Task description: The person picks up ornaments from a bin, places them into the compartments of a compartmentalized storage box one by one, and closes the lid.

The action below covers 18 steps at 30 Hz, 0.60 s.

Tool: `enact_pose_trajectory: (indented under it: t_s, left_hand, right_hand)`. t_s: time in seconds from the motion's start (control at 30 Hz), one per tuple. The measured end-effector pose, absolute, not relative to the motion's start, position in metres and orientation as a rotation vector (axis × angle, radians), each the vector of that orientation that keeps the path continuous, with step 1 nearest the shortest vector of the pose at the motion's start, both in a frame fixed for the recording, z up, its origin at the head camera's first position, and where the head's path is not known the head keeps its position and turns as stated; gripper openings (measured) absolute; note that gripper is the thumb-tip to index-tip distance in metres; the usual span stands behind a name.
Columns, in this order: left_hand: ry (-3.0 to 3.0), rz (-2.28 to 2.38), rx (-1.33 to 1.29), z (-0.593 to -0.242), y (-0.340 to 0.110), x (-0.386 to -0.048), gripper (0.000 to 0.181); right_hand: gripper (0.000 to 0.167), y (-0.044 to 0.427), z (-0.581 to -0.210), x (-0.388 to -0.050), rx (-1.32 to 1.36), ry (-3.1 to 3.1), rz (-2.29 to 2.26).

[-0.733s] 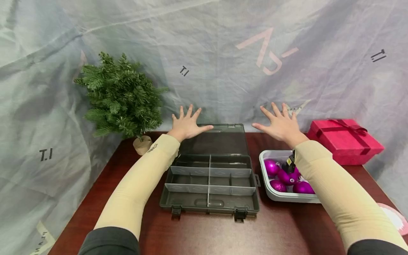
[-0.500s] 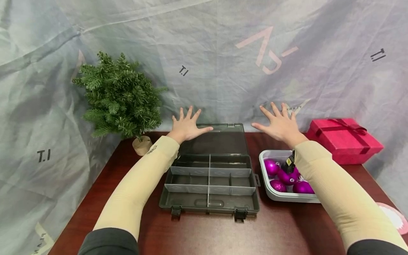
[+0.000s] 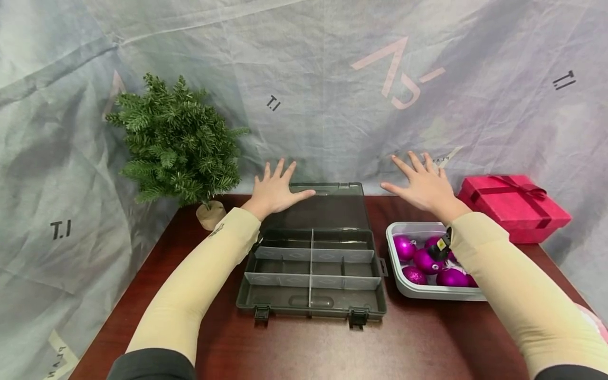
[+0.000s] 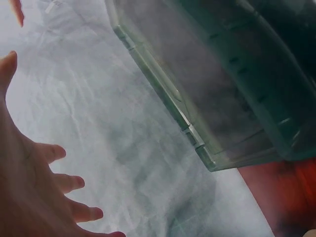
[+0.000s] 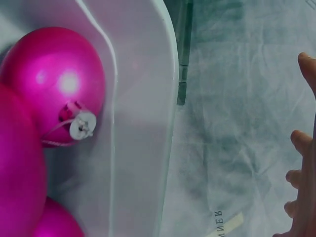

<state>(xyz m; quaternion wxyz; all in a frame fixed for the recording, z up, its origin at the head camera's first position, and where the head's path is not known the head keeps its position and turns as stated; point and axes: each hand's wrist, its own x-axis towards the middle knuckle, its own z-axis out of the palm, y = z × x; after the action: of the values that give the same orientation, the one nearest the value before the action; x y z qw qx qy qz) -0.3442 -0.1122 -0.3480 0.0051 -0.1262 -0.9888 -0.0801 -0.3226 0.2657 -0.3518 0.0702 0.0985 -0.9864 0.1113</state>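
Fingers spread wide, my left hand (image 3: 274, 194) hovers by the raised lid of a dark translucent compartment box (image 3: 311, 295), holding nothing. My right hand (image 3: 424, 186), also spread and bare of any object, is held above the far side of a white tub (image 3: 404, 287). Several purple Christmas baubles (image 3: 452, 277) lie in that tub; in the right wrist view one bauble (image 5: 59, 84) shows a silver cap. The box stands with its lid swung back, and clear dividers split it into several compartments. Part of the tub is hidden behind my right forearm.
A small artificial fir tree (image 3: 182, 142) with a wrapped base stands at the back left. At the back right is a red gift box (image 3: 515, 208) with a ribbon bow. A pink and white item (image 3: 594, 321) peeks out at the right edge of the brown table (image 3: 304, 348).
My left hand has shifted slightly left and my right hand slightly right. More of the baubles shows beside my right sleeve. The box, tub and tree stay put.
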Motion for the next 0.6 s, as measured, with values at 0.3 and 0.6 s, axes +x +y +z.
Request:
enact_pose_trajectory:
  t_s: [0.3, 0.6]
  left_hand:
    - [-3.086, -0.318, -0.486, -0.343, -0.119, -0.326, 0.106]
    - [-3.02, -0.436, -0.589, -0.34, -0.16, -0.302, 0.095]
  right_hand:
    - [0.091, 0.279, -0.346, -0.301, 0.423, -2.913, 0.359]
    - [0.074, 0.283, -0.349, -0.277, 0.597, -2.747, 0.769]
